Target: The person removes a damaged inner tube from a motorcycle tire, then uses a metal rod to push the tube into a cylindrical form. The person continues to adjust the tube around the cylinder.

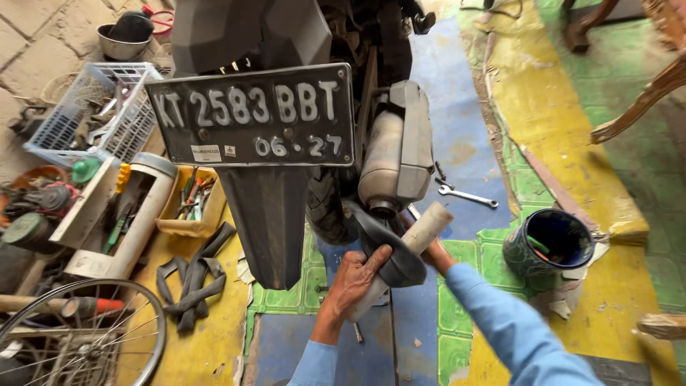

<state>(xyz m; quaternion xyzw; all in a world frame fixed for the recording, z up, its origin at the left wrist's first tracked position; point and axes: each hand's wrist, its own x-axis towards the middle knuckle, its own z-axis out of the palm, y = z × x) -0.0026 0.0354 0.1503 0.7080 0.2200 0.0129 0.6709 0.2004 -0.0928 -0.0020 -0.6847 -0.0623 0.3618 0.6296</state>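
Pale grey pipe [411, 246] slants under the muffler [396, 154], beside the tyre [329, 207]. The left hand [355, 282] wraps its fingers round the pipe's lower end and a black rubber tube [386, 246]. The right hand [432, 254] sits behind the pipe; its grip cannot be told.

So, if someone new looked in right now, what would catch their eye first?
Dead centre, the black number plate on the motorcycle's rear, with the silver exhaust muffler to its right. Just below, the left hand grips a pale tube wrapped in black rubber inner tube; the right hand is mostly hidden behind it. A spanner lies on the blue floor to the right.
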